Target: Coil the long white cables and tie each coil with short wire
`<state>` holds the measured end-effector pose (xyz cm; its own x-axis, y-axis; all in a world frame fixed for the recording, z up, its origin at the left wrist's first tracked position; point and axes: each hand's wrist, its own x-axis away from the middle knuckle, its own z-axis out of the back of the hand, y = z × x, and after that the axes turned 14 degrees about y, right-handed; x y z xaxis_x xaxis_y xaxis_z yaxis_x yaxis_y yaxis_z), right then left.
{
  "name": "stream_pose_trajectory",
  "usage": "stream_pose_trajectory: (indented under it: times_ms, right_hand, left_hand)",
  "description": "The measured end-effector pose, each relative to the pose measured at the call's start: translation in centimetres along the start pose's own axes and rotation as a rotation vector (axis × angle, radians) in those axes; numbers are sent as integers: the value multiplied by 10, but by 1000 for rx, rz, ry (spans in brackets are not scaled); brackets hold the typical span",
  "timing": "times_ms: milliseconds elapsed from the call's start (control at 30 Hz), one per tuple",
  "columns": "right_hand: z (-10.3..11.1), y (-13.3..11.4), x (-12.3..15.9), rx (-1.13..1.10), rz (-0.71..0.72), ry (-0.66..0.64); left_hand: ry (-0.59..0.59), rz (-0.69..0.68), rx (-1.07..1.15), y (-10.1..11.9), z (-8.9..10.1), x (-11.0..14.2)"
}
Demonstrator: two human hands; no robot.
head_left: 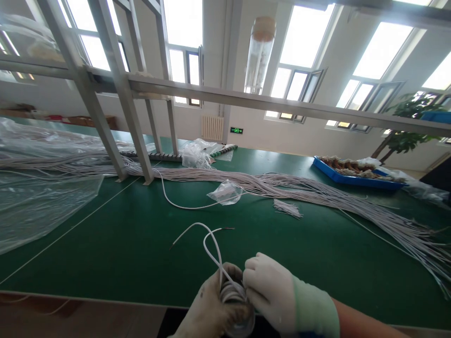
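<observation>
Near the table's front edge, my left hand (211,300), in a soiled white glove, is wrapped round a coil of white cable (233,292). Two loose ends of the cable rise from the coil and bend over above the green table; one shows thin dark wires at its tip. My right hand (269,291), gloved in white with a pale green cuff, presses against the coil's right side. Its fingers are curled, and what they pinch is hidden behind them. The lower part of the coil is partly covered by my left hand.
A long bundle of pale cables (246,180) crosses the green table (141,234). Metal frame posts (123,94) stand at the left beside plastic sheeting (45,202). A plastic bag (227,192), short wire pieces (287,208) and a blue tray (352,178) lie farther back.
</observation>
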<state>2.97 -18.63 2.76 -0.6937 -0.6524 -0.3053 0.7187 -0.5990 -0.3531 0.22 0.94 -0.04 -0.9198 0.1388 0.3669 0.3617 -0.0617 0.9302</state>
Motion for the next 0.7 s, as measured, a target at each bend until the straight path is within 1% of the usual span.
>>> stream_pose_trajectory:
  times_ms: [33,67,100,167,200,233,267,300,333,367,433,500,533,567,633,700]
  right_hand:
    - [-9,2,0,-58,-116,16]
    - [-19,5,0,-117,-263,22]
    - [-31,8,-1,-200,-445,13]
    - [-51,15,-4,-409,-821,-40]
    - [-58,18,-6,-522,-963,-85]
    - [-62,22,-7,-629,-1050,-127]
    - [-62,24,-8,-715,-1080,-158]
    - [-60,27,-8,-775,-1070,-185]
    - [-55,29,-6,-811,-1024,-179]
    - [-48,31,-4,-832,-944,-138]
    - [-34,36,0,-765,-692,7]
    - [-25,41,4,-616,-381,104]
    - [-23,44,5,-548,-244,121]
    - [-22,46,6,-503,-140,120]
    - [-22,47,6,-451,19,125]
    - [-20,45,5,-382,125,143]
  left_hand:
    - [36,-17,-88,1,-2,1]
    - [71,-35,-154,2,-4,2]
    - [107,-58,-203,3,-7,3]
    - [188,-109,-286,1,-12,4]
    - [221,-132,-303,-1,-13,3]
    - [248,-142,-302,-2,-13,2]
    - [262,-135,-282,-4,-11,0]
    - [250,-105,-236,-5,-9,-3]
    - [222,-56,-173,-7,-5,-5]
    - [182,1,-102,-8,-1,-7]
    - [94,80,46,-9,5,-9]
    - [22,92,171,-10,9,-8]
    - [3,81,212,-11,9,-7]
    - [-10,68,242,-12,9,-7]
    - [-33,59,270,-14,9,-5]
    - [-48,66,265,-14,9,-5]
